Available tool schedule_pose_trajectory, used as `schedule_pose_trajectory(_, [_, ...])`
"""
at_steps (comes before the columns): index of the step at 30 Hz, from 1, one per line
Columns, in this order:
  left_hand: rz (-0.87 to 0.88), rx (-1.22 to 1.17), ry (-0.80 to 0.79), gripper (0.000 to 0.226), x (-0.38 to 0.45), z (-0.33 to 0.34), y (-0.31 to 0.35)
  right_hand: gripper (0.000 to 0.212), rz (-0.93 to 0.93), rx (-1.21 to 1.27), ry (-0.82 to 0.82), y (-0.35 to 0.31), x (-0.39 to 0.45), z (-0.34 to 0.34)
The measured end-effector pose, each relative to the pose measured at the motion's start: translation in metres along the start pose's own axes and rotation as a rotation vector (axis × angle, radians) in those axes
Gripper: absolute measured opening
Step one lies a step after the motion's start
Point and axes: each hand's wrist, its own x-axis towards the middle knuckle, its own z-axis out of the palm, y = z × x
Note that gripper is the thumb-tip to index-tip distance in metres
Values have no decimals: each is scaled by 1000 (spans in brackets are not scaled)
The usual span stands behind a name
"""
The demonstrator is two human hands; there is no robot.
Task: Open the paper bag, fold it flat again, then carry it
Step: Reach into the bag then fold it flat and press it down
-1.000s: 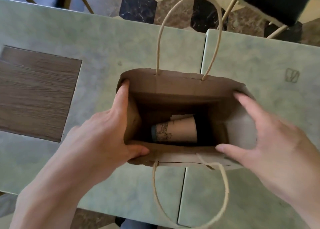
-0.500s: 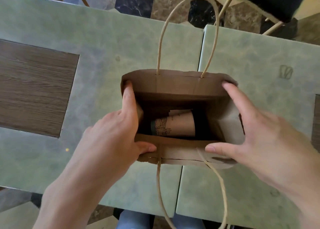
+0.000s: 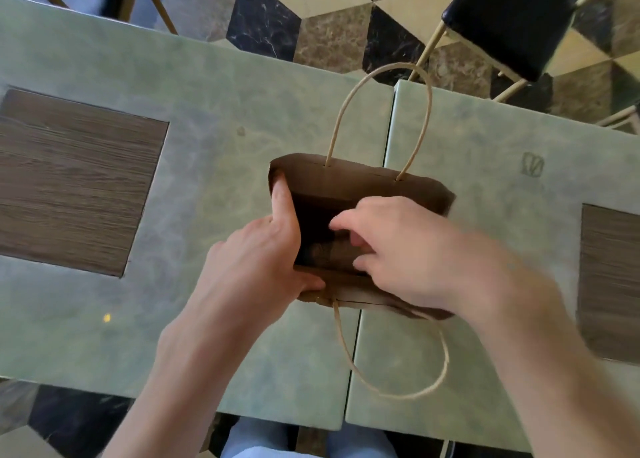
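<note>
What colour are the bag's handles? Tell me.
Pale beige cord handles on a brown paper bag; head view.

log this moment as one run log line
bag: open, upright | left hand: grips left wall | right hand: fingers inside mouth | item inside: blurred

Paper bag [image 3: 360,184]: stood upright with its mouth open on the green counter [image 3: 194,111].
Left hand [image 3: 256,260]: left rim was pinched, forefinger inside.
Right hand [image 3: 412,250]: fingers [image 3: 341,223] were curled into the opening.
Contents: a printed paper roll [image 3: 332,250] was partly seen, blurred.
Handles: one loop lay far, one near.
</note>
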Motion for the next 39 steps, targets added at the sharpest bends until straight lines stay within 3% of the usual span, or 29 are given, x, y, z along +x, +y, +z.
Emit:
schedule_pose_trajectory(3, [13, -5, 16, 123, 2, 3, -2, 23, 80, -97, -142, -4, 50, 21])
schedule_pose_trajectory(6, [25, 1, 13, 124, 3, 4, -4, 38, 100, -206, -292, -1, 87, 41])
schedule_pose_trajectory(10, [18, -3, -10, 124, 1, 3, -7, 40, 145, -337, -427, 19, 109, 61])
schedule_pose_trajectory(16, [21, -19, -2, 120, 1, 2, -8, 68, 176, -237, -408, 60, 120, 73])
schedule_pose_trajectory(24, [17, 3, 5, 119, 3, -2, -7, 102, 262, 0, -342, 62, 119, 62])
schedule_pose_trajectory(34, [15, 32, -5, 118, 3, -2, -8, 60, 522, 384, -354, 60, 114, 41])
schedule_pose_trajectory(39, [17, 7, -3, 116, 4, -1, -8, 56, 734, 688, -301, 63, 126, 46])
